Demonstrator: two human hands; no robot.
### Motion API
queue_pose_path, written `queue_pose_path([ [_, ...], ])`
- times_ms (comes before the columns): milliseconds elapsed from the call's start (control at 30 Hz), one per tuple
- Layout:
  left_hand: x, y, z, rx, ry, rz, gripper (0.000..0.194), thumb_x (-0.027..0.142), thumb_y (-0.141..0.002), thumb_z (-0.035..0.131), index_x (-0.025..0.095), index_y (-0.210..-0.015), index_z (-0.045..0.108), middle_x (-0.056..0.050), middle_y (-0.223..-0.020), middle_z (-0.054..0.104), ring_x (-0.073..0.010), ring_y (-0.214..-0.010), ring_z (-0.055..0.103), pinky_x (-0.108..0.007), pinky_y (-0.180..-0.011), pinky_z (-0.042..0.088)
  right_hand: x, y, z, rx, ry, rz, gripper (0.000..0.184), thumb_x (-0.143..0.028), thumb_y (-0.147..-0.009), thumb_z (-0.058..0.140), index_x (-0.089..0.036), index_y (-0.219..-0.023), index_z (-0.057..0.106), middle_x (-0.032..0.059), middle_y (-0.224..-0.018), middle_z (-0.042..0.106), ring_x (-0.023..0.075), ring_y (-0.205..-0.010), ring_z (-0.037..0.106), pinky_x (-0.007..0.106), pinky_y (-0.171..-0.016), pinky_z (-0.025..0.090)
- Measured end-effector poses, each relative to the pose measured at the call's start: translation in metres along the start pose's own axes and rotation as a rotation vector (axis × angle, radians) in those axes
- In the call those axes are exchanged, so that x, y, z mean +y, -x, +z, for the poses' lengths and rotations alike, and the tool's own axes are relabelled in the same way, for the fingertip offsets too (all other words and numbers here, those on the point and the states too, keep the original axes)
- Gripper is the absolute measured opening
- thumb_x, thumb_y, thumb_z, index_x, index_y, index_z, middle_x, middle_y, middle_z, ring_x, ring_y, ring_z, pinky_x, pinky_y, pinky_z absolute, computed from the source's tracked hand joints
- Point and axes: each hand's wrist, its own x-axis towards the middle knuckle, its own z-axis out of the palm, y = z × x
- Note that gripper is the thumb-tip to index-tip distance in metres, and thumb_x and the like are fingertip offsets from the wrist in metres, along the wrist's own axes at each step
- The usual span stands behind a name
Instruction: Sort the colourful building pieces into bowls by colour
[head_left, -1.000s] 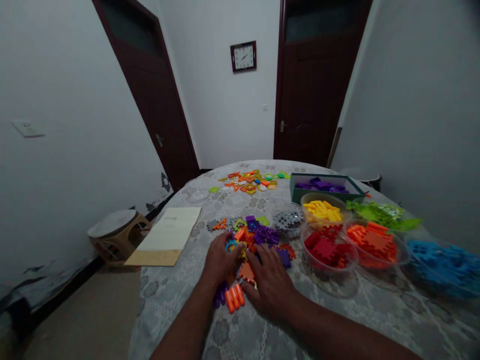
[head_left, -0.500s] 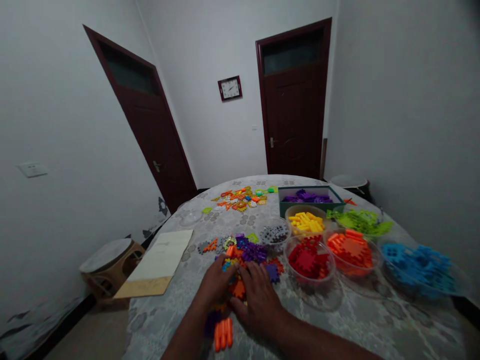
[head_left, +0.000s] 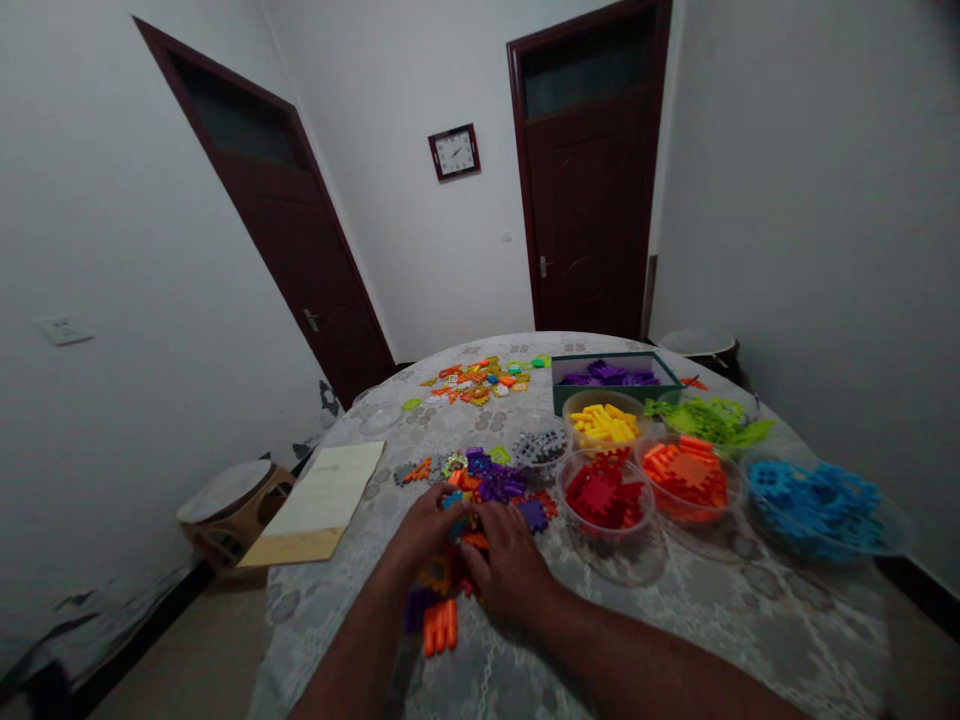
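Right hand (head_left: 517, 562) and left hand (head_left: 424, 525) are curled nearly together, left of the clear round tub (head_left: 600, 535) of red pieces; whether the right hand pinches anything cannot be told. Left of the tub lies a purple plastic cluster (head_left: 502, 484); farther left, a blue plastic piece (head_left: 453, 499) sits at the left fingertips, firmness of pinch unclear. Expect light, stiff, slightly slippery plastic: grip opposite edges.

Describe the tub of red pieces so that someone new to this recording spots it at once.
On the table, look to the right of the right hand. The red-piece tub stands nearer than the yellow-piece tub and left of the orange-piece tub; its deep red contents set it apart from both.
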Motion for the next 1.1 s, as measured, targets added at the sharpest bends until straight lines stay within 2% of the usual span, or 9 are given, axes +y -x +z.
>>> queue_pose_path([
  [167,0.003,0.005,0.003,0.029,0.024,-0.009,0.045,0.050,-0.078,0.077,0.018,-0.109,0.074,-0.009,-0.104,0.076,-0.0299,-0.101,0.069,-0.037,-0.089,0.050,-0.002,-0.002,-0.006,-0.032,-0.023,0.015,0.045,-0.025,-0.098,0.065,-0.020,-0.141,0.053,0.0141,-0.133,0.065,0.0314,-0.125,0.058,0.056,-0.115,0.044],
  [333,0.008,0.009,0.004,0.007,0.048,-0.076,0.052,0.052,-0.076,0.079,0.018,-0.115,0.071,-0.009,-0.105,0.076,-0.0295,-0.099,0.070,-0.036,-0.085,0.051,-0.001,-0.001,-0.005,-0.029,-0.036,0.009,0.045,-0.028,-0.098,0.066,-0.020,-0.140,0.054,0.0148,-0.134,0.064,0.0318,-0.128,0.057,0.057,-0.117,0.042],
  [533,0.018,0.010,0.003,-0.040,-0.056,-0.058,0.056,0.053,-0.077,0.080,0.019,-0.121,0.071,-0.011,-0.111,0.076,-0.0309,-0.103,0.071,-0.038,-0.090,0.052,0.000,-0.002,-0.003,-0.049,-0.075,0.034,0.038,-0.026,-0.095,0.068,-0.018,-0.130,0.057,0.0132,-0.127,0.066,0.0309,-0.124,0.058,0.057,-0.118,0.039],
  [700,0.016,0.008,0.004,-0.052,-0.087,-0.072,0.067,0.053,-0.073,0.084,0.018,-0.128,0.071,-0.012,-0.111,0.078,-0.0328,-0.105,0.071,-0.040,-0.093,0.053,-0.001,-0.003,-0.006,-0.046,-0.128,0.071,0.045,-0.026,-0.092,0.072,-0.018,-0.133,0.055,0.0132,-0.127,0.067,0.0304,-0.123,0.059,0.056,-0.118,0.039],
  [900,0.016,0.010,0.007,-0.006,-0.094,-0.067,0.053,0.047,-0.074,0.080,0.020,-0.119,0.073,-0.012,-0.115,0.078,-0.0345,-0.110,0.070,-0.042,-0.097,0.054,0.005,-0.004,-0.004,-0.070,-0.138,0.082,0.050,-0.030,-0.091,0.076,-0.020,-0.136,0.056,0.0118,-0.123,0.071,0.0300,-0.118,0.062,0.054,-0.116,0.039],
  [1100,0.016,0.009,0.007,0.012,-0.086,-0.048,0.054,0.050,-0.074,0.080,0.020,-0.119,0.074,-0.012,-0.120,0.078,-0.0355,-0.115,0.070,-0.044,-0.103,0.053,0.006,-0.004,-0.004,-0.063,-0.139,0.069,0.053,-0.030,-0.093,0.074,-0.020,-0.142,0.054,0.0127,-0.127,0.071,0.0295,-0.120,0.062,0.054,-0.116,0.039],
])
